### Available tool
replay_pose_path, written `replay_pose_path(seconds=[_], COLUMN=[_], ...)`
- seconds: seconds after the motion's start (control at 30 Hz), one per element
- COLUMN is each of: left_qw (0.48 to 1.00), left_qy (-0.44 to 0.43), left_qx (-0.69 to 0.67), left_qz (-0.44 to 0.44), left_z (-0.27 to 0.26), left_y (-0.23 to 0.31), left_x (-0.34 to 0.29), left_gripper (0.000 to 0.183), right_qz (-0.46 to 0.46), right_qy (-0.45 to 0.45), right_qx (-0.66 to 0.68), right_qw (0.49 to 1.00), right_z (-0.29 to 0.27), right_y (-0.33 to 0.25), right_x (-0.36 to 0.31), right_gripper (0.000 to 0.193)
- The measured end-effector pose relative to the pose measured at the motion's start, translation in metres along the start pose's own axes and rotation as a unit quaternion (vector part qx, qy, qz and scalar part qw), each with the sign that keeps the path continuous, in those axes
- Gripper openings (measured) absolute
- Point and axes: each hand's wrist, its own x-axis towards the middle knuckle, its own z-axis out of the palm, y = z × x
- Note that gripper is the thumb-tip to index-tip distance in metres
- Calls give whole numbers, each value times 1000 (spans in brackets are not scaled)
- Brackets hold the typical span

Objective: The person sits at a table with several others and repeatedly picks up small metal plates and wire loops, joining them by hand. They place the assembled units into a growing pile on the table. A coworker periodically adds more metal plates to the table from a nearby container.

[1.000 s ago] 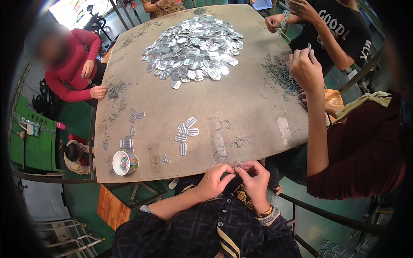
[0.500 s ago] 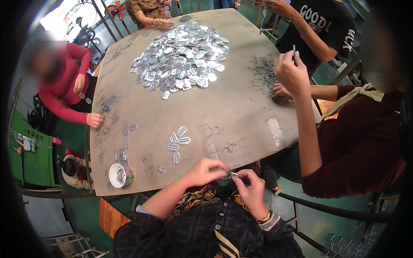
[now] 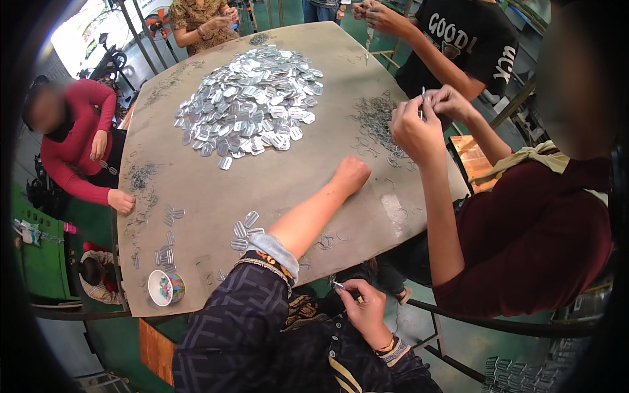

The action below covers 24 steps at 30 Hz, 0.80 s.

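My left arm stretches across the table, and my left hand (image 3: 354, 173) is closed over the surface left of a heap of thin wire hooks (image 3: 377, 118). Its fingertips are tucked under, so anything in them is hidden. At the near edge, close to my body, my right hand (image 3: 365, 306) pinches a small metal plate (image 3: 337, 285) between thumb and fingers; it shows edge-on, with small metal parts just beside it. Several slotted metal plates (image 3: 240, 230) lie by my left forearm, partly covered by it. Loose wire hooks (image 3: 324, 241) lie right of that forearm.
A big pile of slotted plates (image 3: 252, 98) covers the far middle of the table (image 3: 295, 173). A paper cup (image 3: 166, 288) stands at the near left. At the right, a co-worker's hands (image 3: 419, 128) hold a metal piece. Other people work along the left and far edges.
My left hand has left the metal plate and reached forward and right over the table. My right hand keeps the plate and sits slightly lower. The whole view has shifted left.
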Motion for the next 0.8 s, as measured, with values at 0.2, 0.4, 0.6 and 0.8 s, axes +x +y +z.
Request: replay_pose_path(seconds=[0.2,0.4,0.6,0.8], left_qw=[996,829,723,691], left_qy=[53,9,-37,-36], left_qx=[-58,-548,-689,-717], left_qz=[-42,-110,-27,-84], left_z=[14,-93,-161,-173], left_y=[-7,31,53,62], left_x=[-12,-103,-196,-217], left_gripper=[9,12,8,8], right_qz=[4,21,10,-7], right_qy=[9,60,66,73], right_qx=[-11,-3,14,7], right_qw=[1000,998,998,997], right_z=[-7,-7,-5,2], right_y=[0,5,2,-13], right_x=[5,9,10,7], right_gripper=[11,11,11,11])
